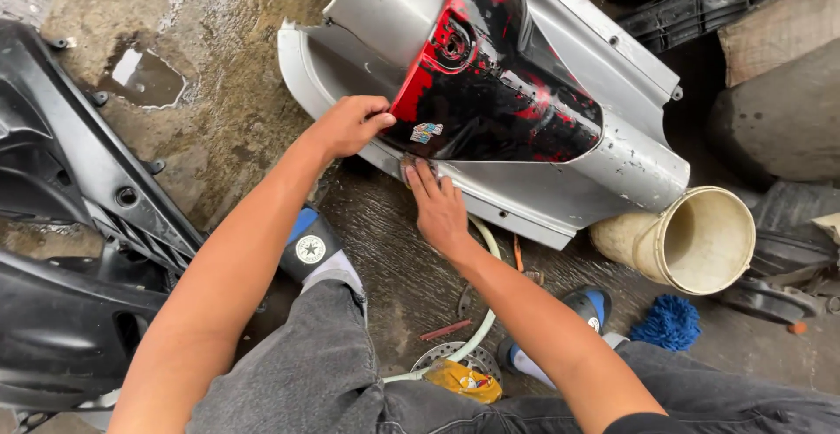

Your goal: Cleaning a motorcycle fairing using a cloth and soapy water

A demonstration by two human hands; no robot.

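The silver scooter body panel, with its red and black centre section, lies on the wet concrete floor. The left hand rests on the panel's near edge, fingers curled, thumb touching the red and black part beside a small sticker. The right hand lies flat, fingers extended, pressing what may be a small pad against the silver rim. A cream bucket lies tipped just right of the panel, with a blue mitt near it.
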